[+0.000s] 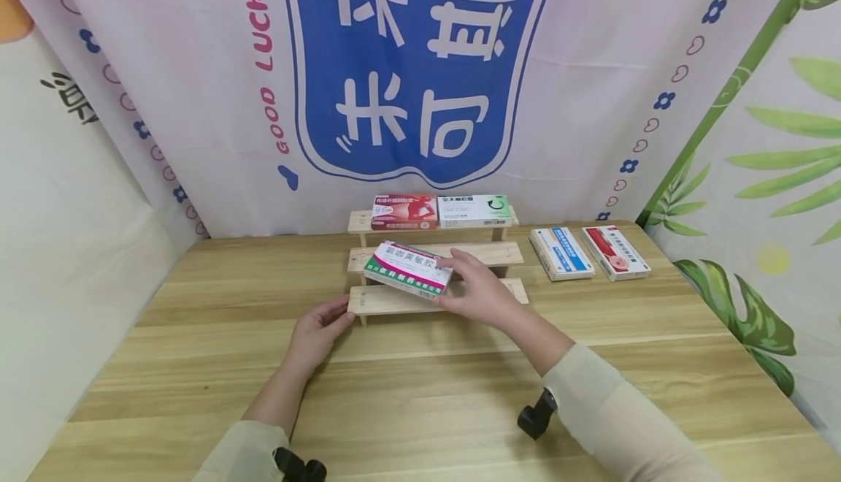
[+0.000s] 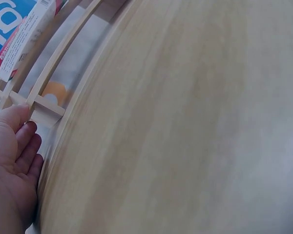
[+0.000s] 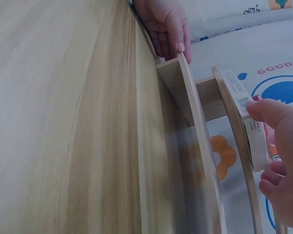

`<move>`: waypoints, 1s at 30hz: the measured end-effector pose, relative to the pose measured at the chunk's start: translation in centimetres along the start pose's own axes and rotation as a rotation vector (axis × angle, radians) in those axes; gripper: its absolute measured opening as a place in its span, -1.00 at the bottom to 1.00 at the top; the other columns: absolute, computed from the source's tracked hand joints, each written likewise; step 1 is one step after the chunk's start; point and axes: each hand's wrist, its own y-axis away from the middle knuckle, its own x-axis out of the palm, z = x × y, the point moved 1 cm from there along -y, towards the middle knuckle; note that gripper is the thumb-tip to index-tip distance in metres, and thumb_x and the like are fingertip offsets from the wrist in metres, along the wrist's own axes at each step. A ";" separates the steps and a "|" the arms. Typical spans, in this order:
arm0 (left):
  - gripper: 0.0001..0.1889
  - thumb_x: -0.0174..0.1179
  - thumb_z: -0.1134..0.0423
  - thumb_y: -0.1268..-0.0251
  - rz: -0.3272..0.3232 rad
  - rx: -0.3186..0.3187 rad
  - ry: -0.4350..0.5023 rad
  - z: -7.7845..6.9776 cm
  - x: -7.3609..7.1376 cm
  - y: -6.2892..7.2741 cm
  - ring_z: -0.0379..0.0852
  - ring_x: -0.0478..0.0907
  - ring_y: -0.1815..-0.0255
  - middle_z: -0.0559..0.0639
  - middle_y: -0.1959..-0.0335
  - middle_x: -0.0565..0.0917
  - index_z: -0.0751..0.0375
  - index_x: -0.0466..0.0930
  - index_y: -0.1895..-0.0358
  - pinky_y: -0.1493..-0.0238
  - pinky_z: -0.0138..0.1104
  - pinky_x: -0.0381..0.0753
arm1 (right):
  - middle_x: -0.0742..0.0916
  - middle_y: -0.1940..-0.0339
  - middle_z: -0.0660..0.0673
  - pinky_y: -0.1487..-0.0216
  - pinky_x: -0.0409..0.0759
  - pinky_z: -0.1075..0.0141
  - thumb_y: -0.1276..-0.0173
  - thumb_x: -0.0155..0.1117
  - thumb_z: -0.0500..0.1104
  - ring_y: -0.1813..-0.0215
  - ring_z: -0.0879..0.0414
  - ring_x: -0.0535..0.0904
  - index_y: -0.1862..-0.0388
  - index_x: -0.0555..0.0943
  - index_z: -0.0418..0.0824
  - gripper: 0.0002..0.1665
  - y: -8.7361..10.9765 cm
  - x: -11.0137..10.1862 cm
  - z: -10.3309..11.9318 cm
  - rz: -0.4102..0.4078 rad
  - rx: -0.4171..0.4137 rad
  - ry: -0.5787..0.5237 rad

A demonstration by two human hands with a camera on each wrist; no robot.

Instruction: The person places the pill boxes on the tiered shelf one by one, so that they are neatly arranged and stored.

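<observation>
My right hand (image 1: 481,291) holds a white medicine box (image 1: 406,270) with green and magenta bands by its right end, tilted over the lower steps of a wooden three-step rack (image 1: 394,302). In the right wrist view, thumb and fingers pinch the box (image 3: 239,100) by the middle step; whether it touches the wood I cannot tell. At the front step's left end, my left hand (image 1: 318,332) grips the rack between thumb and fingers. The left wrist view shows the left thumb on the step, fingers beneath. On the top step sit a red box (image 1: 404,212) and a green-and-white box (image 1: 474,210).
Right of the rack, a blue-and-white box (image 1: 562,254) and a red-and-white box (image 1: 615,253) lie on the wooden table (image 1: 420,394). Behind stands a printed curtain (image 1: 578,102) with a blue emblem. Each sleeve carries a small black device.
</observation>
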 end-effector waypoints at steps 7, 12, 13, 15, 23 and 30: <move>-0.53 0.22 0.19 -0.37 0.003 -0.004 0.000 -0.1 0.0 0.0 0.10 0.45 -0.36 0.21 -0.29 0.55 0.26 0.48 -0.29 -0.39 -0.06 0.40 | 0.40 -0.48 -0.24 -0.47 0.27 -0.11 -0.23 0.40 0.07 -0.49 -0.21 0.30 -0.31 0.49 -0.17 -0.29 -0.3 0.3 -0.2 -0.076 0.020 -0.041; -0.54 0.21 0.20 -0.38 -0.004 -0.005 -0.010 -0.3 -0.1 0.1 0.12 0.44 -0.37 0.22 -0.29 0.54 0.26 0.47 -0.29 -0.40 -0.05 0.39 | 0.49 -0.41 -0.22 -0.47 0.30 -0.05 -0.25 0.37 0.05 -0.45 -0.17 0.36 -0.26 0.54 -0.18 -0.36 -0.7 0.6 -0.2 -0.129 0.039 -0.060; -0.54 0.21 0.19 -0.38 -0.004 -0.007 -0.014 -0.4 -0.1 0.1 0.12 0.44 -0.37 0.21 -0.30 0.54 0.26 0.47 -0.29 -0.40 -0.05 0.39 | 0.52 -0.39 -0.21 -0.47 0.31 -0.03 -0.26 0.37 0.04 -0.44 -0.16 0.38 -0.25 0.54 -0.18 -0.37 -0.8 0.7 -0.2 -0.138 0.039 -0.062; -0.54 0.21 0.19 -0.38 -0.006 -0.007 -0.018 -0.4 -0.1 0.2 0.12 0.44 -0.36 0.21 -0.30 0.54 0.26 0.47 -0.29 -0.40 -0.06 0.39 | 0.57 -0.35 -0.19 -0.47 0.32 0.01 -0.28 0.35 0.03 -0.42 -0.12 0.41 -0.25 0.55 -0.19 -0.40 -0.9 0.8 -0.1 -0.154 0.042 -0.063; -0.53 0.21 0.19 -0.38 -0.005 -0.007 -0.005 -0.8 -0.1 0.4 0.14 0.44 -0.36 0.24 -0.30 0.54 0.28 0.47 -0.29 -0.40 -0.04 0.38 | 0.65 -0.27 -0.12 -0.45 0.35 0.05 -0.36 0.28 0.00 -0.40 -0.06 0.44 -0.25 0.57 -0.13 -0.49 -1.6 1.1 0.3 -0.194 0.094 -0.038; -0.53 0.21 0.17 -0.39 -0.010 -0.017 -0.009 -0.8 -0.1 0.5 0.13 0.44 -0.36 0.24 -0.29 0.54 0.27 0.47 -0.30 -0.40 -0.05 0.39 | 0.63 -0.30 -0.14 -0.48 0.31 0.03 -0.38 0.27 -0.01 -0.43 -0.07 0.42 -0.25 0.57 -0.10 -0.51 -2.3 1.2 0.2 -0.227 0.118 -0.014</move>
